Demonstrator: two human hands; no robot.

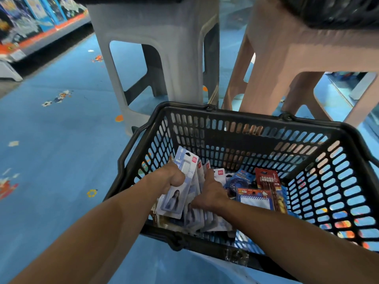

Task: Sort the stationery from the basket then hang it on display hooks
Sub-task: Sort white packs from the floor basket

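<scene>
Entry: black perforated plastic shopping basket point(256, 128), standing on a blue floor point(61, 150).

- Left hand point(171, 179): at the basket's left end, fingers clenched round one pale blue-and-white blister card with a red logo tab point(188, 162), held tilted above the contents.
- Right hand point(211, 191): toward the basket's middle, thumb and curled fingers grasping a bundle of matching pale cards point(205, 220); fingertips hidden.
- Basket's right half: blue tape-roll pack point(239, 181), red pencil pack point(266, 178), blue-bordered notepad pack point(254, 199), lying loose.
- Beyond the basket's far rim: grey plastic stool point(155, 48), pink plastic stool point(287, 58).
</scene>
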